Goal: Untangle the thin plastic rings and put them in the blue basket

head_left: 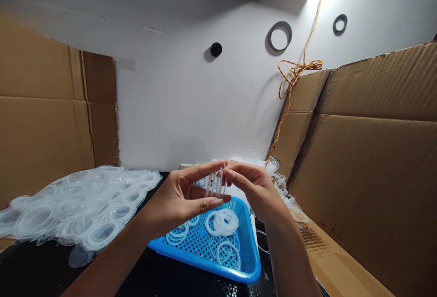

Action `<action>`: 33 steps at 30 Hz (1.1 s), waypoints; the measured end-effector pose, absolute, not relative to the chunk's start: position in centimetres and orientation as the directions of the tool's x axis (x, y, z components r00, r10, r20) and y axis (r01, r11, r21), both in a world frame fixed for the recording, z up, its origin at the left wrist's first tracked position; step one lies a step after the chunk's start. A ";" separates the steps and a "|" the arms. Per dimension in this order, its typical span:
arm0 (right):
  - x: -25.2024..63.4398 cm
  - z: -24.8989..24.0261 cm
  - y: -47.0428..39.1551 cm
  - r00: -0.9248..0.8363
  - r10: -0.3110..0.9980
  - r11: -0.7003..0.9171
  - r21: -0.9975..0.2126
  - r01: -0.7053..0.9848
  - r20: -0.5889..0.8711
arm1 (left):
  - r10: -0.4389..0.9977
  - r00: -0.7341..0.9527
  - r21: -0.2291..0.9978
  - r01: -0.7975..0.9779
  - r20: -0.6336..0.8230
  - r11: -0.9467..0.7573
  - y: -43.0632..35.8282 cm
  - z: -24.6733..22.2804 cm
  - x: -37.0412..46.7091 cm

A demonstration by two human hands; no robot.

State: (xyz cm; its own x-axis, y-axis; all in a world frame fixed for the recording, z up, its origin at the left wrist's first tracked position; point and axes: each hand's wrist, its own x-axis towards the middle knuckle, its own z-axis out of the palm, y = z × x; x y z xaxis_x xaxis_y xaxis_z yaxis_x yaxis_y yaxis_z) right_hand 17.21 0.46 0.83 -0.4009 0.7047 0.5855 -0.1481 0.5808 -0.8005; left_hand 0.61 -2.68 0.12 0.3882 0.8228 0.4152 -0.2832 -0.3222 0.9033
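Several thin, translucent white rings (214,183) are stretched side by side around the spread fingers and thumb of my left hand (187,192). My right hand (249,183) meets it from the right, its thumb and forefinger pinched on the edge of the outermost ring. Below both hands is a blue plastic basket (205,265) with a perforated bottom. Inside it lie a thick bunch of white rings (222,222), looser rings (228,255) nearer the front, and another group of rings (177,234) at the left, partly behind my left forearm.
Clear bags of rings (85,206) are heaped at the left on the black table (37,269). More loose rings (280,185) lie behind and right of the basket. Cardboard panels (375,169) flank both sides. An orange twisted cord (283,119) hangs along the white wall (191,105).
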 end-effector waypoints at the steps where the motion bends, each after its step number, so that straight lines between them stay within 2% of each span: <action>1: 17.2 0.8 0.4 -0.404 0.705 0.581 -0.801 -0.144 0.583 | 0.825 0.383 0.903 -0.279 0.416 -0.327 -2.7 0.1 0.6; 8: 17.5 0.7 0.4 -0.394 0.733 0.568 -0.818 -0.093 0.554 | 0.834 0.371 0.911 -0.233 0.408 -0.342 -2.8 0.1 0.6; 12: 17.6 0.5 0.5 -0.303 0.707 0.654 -0.754 -0.066 0.640 | 0.853 0.316 0.909 -0.174 0.415 -0.378 -3.0 0.2 0.6; 16: 17.7 0.5 0.2 -0.319 0.651 0.732 -0.680 0.027 0.689 | 0.855 0.299 0.905 -0.115 0.424 -0.408 -3.0 0.1 0.7; 21: 17.8 0.8 -0.3 -0.276 0.668 0.728 -0.685 0.044 0.692 | 0.845 0.265 0.882 -0.055 0.464 -0.468 -3.0 0.0 0.7; 27: 17.7 1.0 -0.5 -0.388 0.648 0.733 -0.676 0.082 0.656 | 0.824 0.248 0.852 -0.011 0.510 -0.524 -3.0 0.0 0.8; 33: 17.5 1.0 -0.4 -0.399 0.632 0.736 -0.676 0.040 0.665 | 0.819 0.234 0.841 0.004 0.525 -0.540 -2.9 -0.1 0.9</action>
State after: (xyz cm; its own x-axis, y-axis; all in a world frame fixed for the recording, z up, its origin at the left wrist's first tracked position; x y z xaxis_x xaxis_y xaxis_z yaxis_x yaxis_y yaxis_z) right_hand 17.48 -0.38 1.05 -0.3992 0.6315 0.6647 0.0399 0.7362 -0.6755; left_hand 0.93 -2.86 -0.12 0.2335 0.8186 0.5247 0.0038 -0.5404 0.8414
